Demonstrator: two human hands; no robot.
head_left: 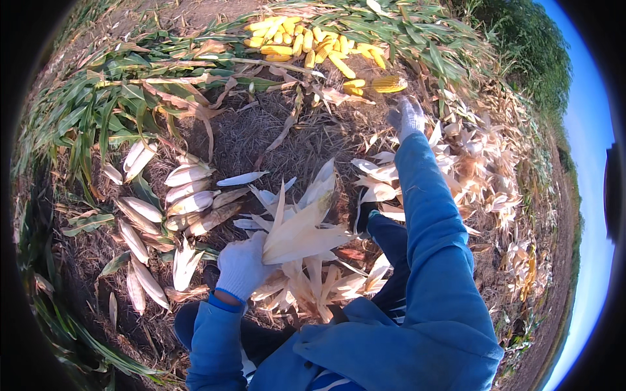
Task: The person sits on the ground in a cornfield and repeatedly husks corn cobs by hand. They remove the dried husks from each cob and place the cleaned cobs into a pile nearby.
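Observation:
My left hand (242,266), in a white glove, is closed on an opened pale corn husk (301,233) that fans out to the right. My right arm stretches far forward. At its end my gloved right hand (407,118) is open, fingers apart. Just past its fingertips is a bare yellow corn cob (389,83), with a small gap between them; whether it lies on the ground I cannot tell. Beyond it, to the left, lies a heap of husked yellow corn cobs (306,40).
Several unhusked ears (189,195) lie on the ground at left. Stripped husks (479,166) are piled at right, with more loose husks (319,287) by my legs. Green corn stalks (124,104) lie across the far left. A leafy bush (531,52) stands at far right.

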